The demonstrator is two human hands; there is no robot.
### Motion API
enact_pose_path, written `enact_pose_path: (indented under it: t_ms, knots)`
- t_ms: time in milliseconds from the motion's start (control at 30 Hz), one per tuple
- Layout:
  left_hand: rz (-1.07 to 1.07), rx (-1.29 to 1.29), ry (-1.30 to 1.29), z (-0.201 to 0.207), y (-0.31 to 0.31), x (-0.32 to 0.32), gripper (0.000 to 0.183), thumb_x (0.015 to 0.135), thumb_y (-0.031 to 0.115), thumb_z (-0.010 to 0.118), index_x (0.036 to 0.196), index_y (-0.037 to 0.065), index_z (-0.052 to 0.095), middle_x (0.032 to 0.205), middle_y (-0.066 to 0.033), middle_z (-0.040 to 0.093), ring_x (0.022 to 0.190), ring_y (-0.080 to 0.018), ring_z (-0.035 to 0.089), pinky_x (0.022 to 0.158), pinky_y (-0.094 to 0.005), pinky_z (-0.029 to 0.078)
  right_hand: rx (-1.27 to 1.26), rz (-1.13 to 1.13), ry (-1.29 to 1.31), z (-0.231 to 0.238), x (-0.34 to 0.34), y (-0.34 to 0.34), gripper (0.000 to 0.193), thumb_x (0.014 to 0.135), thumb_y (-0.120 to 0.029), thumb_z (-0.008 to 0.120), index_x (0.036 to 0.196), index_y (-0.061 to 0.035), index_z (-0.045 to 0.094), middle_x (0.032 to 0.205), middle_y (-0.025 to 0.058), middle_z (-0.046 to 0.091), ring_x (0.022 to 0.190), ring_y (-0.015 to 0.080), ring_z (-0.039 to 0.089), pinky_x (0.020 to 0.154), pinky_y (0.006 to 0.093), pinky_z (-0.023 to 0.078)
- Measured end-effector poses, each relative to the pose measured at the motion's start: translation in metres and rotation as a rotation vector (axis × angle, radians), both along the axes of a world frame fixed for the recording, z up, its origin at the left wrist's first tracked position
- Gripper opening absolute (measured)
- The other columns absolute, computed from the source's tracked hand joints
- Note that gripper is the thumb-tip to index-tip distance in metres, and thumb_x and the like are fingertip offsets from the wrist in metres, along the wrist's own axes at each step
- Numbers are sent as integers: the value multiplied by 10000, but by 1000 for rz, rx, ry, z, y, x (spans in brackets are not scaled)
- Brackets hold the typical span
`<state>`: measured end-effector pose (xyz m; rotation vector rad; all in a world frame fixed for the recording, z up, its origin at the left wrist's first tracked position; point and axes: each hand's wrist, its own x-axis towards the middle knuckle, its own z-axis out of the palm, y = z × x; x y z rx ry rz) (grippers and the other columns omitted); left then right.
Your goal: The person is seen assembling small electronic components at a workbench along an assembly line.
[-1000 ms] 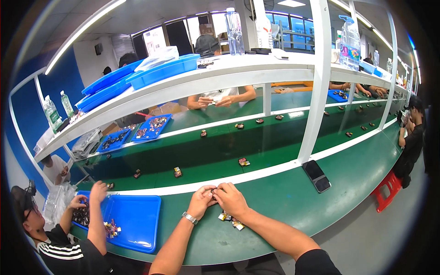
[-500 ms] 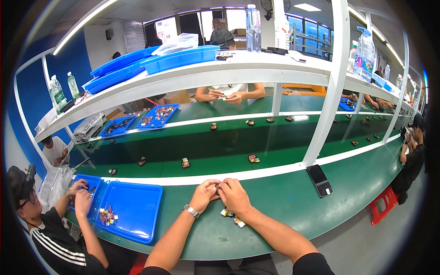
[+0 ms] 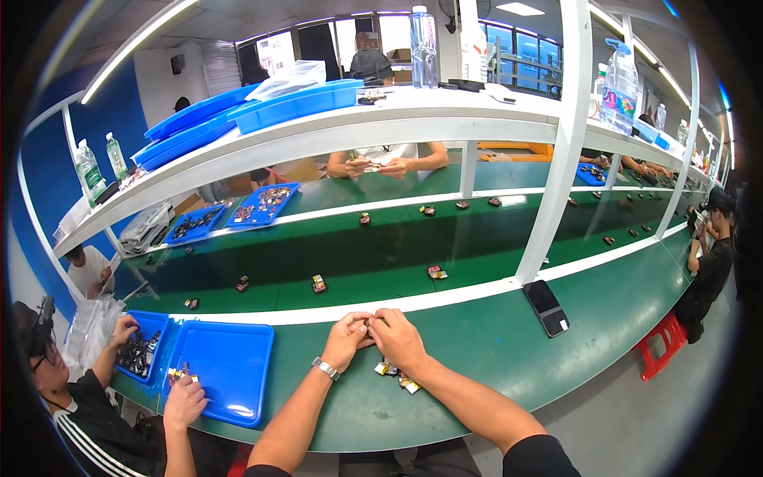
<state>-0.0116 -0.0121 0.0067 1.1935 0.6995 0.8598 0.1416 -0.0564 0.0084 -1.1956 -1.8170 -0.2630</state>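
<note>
Both my hands meet over the green worktop, fingertips pressed together around one small dark part [image 3: 369,327], mostly covered by the fingers. My left hand [image 3: 344,343], with a metal watch on its wrist, grips it from the left. From the other side my right hand [image 3: 400,343] pinches it with bent fingers. A few small electronic pieces [image 3: 408,385], black with yellow and white bits, lie on the worktop beside my right wrist, partly behind the forearm.
At left stands a big blue tray [image 3: 230,350], with a co-worker's hand [image 3: 185,401] at its small pieces. A smaller blue tray [image 3: 141,359] holds dark parts. A phone [image 3: 546,308] lies at right. Beyond a white rail, small assemblies [image 3: 436,272] sit on a green belt [image 3: 373,262]. A white post [image 3: 560,159] rises at right.
The co-worker's hand has gone from the smaller tray down to the pieces in the bigger tray. My hands stay together on the small part, and the view has shifted slightly.
</note>
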Motion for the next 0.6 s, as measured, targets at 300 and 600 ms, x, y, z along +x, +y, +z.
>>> enact_pose_path:
  t_ms: [300,600]
  knots:
    - [23,-34,-94,-5,3,-3,350,965,91,549,1294,28,450,1167,-91,636,1031,-160,629,897,-355,530,-44,19,54,10,-8,-9,332,755,-108,732,1061,-9,647,1147,98,618,969,269,617,835,357,534]
    - [63,73,-35,-2,-1,3,381,959,50,516,1324,-14,432,1352,-192,516,1202,-295,557,954,-417,531,68,-313,294,8,144,67,380,719,-39,721,1082,-34,608,1003,124,663,924,308,656,809,380,525]
